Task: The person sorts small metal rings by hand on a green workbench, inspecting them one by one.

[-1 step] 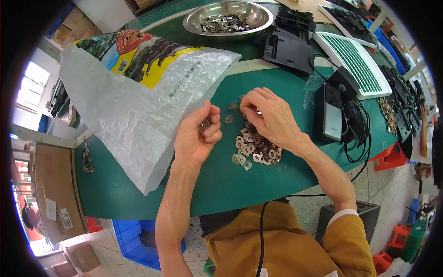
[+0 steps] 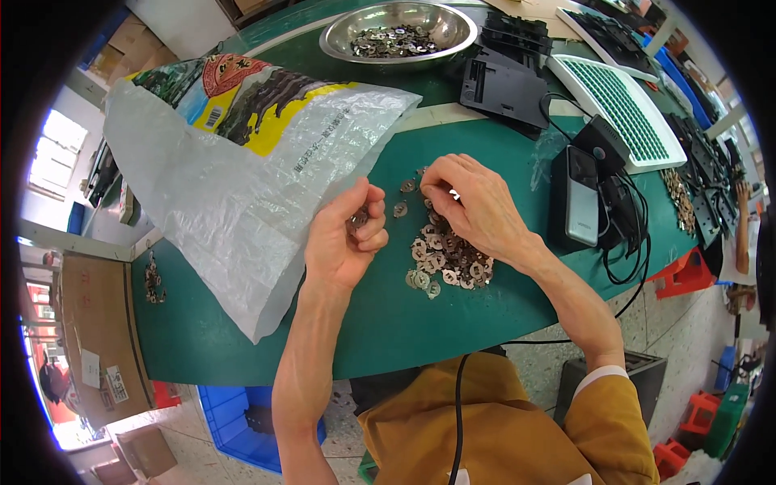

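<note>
My left hand (image 2: pixel 339 238) is curled closed around several small metal pieces (image 2: pixel 358 218), which show between thumb and fingers beside the bag's edge. To its right, my right hand (image 2: pixel 478 202) is bent over a pile of flat, notched metal discs (image 2: pixel 453 265), thumb and fingertips pinched together. What those fingertips hold is too small to make out, and the hand hides the pile's far part. A few loose metal discs (image 2: pixel 400 209) lie between the hands on the green table (image 2: pixel 388 323). On the left spreads a white plastic sack (image 2: pixel 218 178) with a coloured print.
A steel bowl (image 2: pixel 333 44) of metal pieces stands at the back. Black plastic housings (image 2: pixel 501 90), a white tray with green rows (image 2: pixel 622 113) and a black-and-grey device (image 2: pixel 575 198) with cables are at the right. More metal pieces (image 2: pixel 152 283) lie at the left edge, by a cardboard box (image 2: pixel 101 323).
</note>
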Motion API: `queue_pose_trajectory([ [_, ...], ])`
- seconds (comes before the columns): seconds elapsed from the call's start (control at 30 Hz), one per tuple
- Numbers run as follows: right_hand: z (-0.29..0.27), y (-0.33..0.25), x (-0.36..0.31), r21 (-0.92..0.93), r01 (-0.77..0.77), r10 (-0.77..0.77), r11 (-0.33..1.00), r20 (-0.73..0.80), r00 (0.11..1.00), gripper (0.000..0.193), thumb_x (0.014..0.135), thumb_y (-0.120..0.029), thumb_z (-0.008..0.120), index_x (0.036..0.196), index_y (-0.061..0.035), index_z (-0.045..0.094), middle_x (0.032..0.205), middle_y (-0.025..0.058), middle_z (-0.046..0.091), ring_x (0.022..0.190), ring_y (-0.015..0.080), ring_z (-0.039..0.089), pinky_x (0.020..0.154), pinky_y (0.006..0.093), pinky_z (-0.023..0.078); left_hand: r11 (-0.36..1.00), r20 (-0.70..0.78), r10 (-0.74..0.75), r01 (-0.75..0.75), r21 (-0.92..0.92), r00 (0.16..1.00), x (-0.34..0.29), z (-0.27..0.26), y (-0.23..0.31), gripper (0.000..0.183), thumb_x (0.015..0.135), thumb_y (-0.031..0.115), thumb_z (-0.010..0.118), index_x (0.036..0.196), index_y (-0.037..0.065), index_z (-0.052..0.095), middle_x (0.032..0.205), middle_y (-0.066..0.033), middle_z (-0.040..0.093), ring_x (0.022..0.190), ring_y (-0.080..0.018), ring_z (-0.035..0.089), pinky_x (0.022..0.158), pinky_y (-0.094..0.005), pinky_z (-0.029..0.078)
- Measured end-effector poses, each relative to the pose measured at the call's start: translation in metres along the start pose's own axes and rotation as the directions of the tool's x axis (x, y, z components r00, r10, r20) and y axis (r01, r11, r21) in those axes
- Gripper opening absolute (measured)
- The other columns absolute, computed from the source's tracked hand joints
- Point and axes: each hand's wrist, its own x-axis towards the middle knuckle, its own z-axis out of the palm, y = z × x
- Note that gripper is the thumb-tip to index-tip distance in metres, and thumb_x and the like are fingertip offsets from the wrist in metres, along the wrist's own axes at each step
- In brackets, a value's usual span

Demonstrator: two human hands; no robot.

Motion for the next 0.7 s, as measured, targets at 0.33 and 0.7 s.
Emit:
queue_pose_trajectory([
  [0.33, 0.019, -0.005, 0.002, -0.025, 0.079, -0.078, 0.997, 0.017, 0.997, 0.007, 0.076, -0.004, 0.058, 0.083, -0.0055, 0.054, 0.075, 0.0089, 0.053, 0.074, 0.0278, 0.055, 0.061, 0.0381, 0.044, 0.997, -0.013, 0.07, -0.07, 0.024, 0.997, -0.003, 0.002, 0.004, 0.02, 0.085, 0.018, 0.059, 0.082, -0.002, 0.058, 0.067, -0.0041, 0.05, 0.048, -0.0069, 0.034, 0.042, -0.0203, 0.024],
  [0.7, 0.031, -0.013, 0.002, -0.271, 0.249, -0.212, 0.93, 0.159, 0.964, 0.009, 0.07, -0.007, 0.064, 0.074, -0.0051, 0.056, 0.077, 0.0083, 0.051, 0.078, 0.0242, 0.052, 0.069, 0.0343, 0.041, 0.997, 0.037, 0.063, -0.064, 0.03, 0.997, -0.003, 0.001, 0.004, 0.02, 0.087, 0.019, 0.057, 0.084, 0.0, 0.055, 0.068, -0.0037, 0.049, 0.048, -0.0063, 0.034, 0.04, -0.0193, 0.024],
])
